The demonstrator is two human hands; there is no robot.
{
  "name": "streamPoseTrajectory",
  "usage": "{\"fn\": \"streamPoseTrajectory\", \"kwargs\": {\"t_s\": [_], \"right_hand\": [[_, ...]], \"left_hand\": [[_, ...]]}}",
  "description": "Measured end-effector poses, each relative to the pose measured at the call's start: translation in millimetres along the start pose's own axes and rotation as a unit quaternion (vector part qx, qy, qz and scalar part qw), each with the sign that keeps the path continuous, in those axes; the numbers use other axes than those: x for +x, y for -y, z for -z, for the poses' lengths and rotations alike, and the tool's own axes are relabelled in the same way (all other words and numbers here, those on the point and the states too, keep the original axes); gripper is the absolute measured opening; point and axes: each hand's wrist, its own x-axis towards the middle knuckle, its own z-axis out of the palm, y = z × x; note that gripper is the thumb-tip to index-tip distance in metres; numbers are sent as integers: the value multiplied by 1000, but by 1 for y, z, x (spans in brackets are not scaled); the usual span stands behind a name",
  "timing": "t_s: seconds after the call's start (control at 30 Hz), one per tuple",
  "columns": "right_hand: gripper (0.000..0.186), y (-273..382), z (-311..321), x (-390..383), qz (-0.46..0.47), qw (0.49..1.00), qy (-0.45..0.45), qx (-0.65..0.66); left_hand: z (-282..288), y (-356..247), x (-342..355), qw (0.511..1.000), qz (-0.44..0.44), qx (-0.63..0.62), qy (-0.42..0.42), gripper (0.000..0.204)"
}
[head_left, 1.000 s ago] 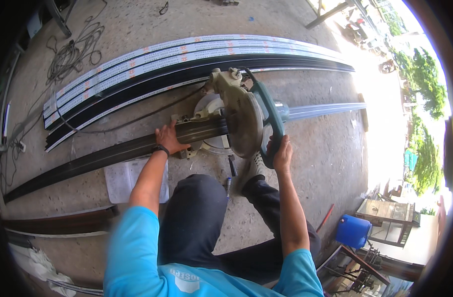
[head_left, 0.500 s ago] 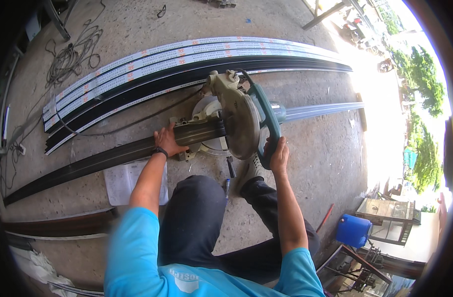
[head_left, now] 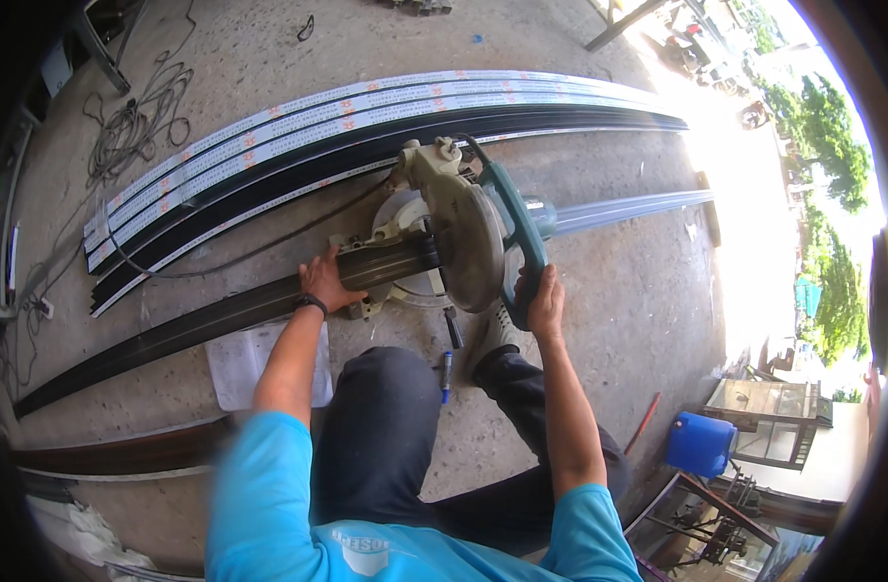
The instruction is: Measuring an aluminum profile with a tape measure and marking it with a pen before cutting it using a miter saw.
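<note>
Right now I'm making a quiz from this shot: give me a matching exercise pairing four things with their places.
1 left hand
2 right hand
3 blue marker
4 blue jerrycan

a on the concrete between the knees
b on the saw's green handle
c by the frames, lower right
d pressing the dark profile beside the saw

Pairs: 1-d, 2-b, 3-a, 4-c

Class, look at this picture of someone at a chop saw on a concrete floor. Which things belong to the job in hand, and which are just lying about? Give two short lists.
In the job:
- left hand, pressing on the dark metal profile
- right hand, gripping the green saw handle
- chop saw

Lying about:
- stacked profiles
- blue marker
- coiled cable
- blue jerrycan
- sheet of paper
</note>
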Motion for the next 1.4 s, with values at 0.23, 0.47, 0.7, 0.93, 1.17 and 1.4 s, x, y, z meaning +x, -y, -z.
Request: {"fn": "streamPoseTrajectory", "kwargs": {"t_s": [0.23, 0.47, 0.7, 0.93, 1.17, 1.4], "right_hand": [[74, -1, -1, 0, 16, 1000, -5, 1], [74, -3, -4, -1, 18, 1000, -7, 18], [74, -6, -3, -1, 22, 1000, -12, 7], [74, -4, -4, -3, 20, 1000, -10, 6], [63, -8, 1, -3, 38, 999, -18, -18], [56, 7, 10, -10, 70, 996, -23, -58]], "left_hand": [[-1, 0, 0, 1000, -1, -4, 2, 122], [-2, 1, 1, 1000, 6, 14, 1, 124], [-2, -1, 0, 1000, 6, 9, 5, 124], [0, -2, -1, 1000, 12, -3, 15, 123], [1, -12, 0, 1000, 5, 12, 4, 126], [10, -25, -13, 999, -18, 11, -44, 118]]}}
